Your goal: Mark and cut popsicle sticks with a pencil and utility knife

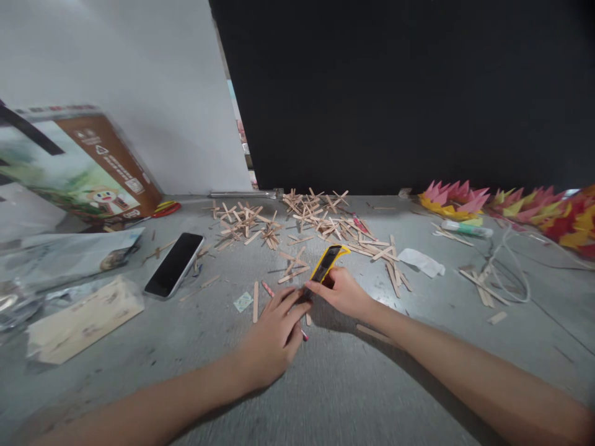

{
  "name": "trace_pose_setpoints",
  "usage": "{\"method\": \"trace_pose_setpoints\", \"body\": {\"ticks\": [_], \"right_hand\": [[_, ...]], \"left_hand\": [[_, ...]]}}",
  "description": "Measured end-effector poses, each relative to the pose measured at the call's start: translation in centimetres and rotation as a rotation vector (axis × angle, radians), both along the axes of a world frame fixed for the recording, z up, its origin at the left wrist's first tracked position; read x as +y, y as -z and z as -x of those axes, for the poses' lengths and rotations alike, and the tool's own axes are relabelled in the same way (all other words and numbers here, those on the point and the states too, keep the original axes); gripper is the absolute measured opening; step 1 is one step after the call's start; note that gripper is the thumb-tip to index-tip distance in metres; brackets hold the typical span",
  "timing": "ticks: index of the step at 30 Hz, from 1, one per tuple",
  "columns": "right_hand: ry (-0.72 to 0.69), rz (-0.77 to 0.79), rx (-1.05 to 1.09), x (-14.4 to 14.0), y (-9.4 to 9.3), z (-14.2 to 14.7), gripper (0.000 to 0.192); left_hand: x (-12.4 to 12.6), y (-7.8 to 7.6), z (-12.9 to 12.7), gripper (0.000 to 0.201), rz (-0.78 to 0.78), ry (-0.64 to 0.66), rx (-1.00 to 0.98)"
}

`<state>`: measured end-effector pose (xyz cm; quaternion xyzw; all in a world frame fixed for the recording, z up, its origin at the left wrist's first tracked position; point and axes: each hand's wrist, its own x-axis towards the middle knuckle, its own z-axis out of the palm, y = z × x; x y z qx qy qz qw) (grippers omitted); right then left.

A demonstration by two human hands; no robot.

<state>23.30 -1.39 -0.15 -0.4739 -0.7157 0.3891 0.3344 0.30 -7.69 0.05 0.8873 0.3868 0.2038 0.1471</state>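
My right hand point(346, 292) is closed around a yellow and black utility knife point(325, 263), its handle slanting up and away. The knife's lower end meets the fingertips of my left hand point(279, 331), which presses a wooden craft stick point(308, 319) down on the table. Most of that stick is hidden under the fingers. Beneath my left hand lies a thin red and white pencil-like rod point(267, 288), showing on both sides. Another craft stick point(255, 302) and a small pale green paper scrap point(242, 302) lie just left of the hand.
Behind the hands spreads a pile of crossed craft sticks point(320, 217). At left are a phone point(174, 265), a plastic-wrapped packet point(86, 319), red-yellow scissors point(166, 209) and a printed box point(106, 167). At right are a glue stick point(467, 229), white cable point(527, 282) and folded-paper pieces point(458, 201).
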Motion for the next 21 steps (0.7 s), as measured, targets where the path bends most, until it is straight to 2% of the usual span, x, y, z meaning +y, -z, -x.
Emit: {"method": "trace_pose_setpoints", "body": {"ticks": [21], "right_hand": [[0.009,0.005,-0.020,0.02,-0.05,-0.02,0.039]], "left_hand": [[-0.08,-0.18,-0.05,0.046,-0.017,0.009,0.025]]}}
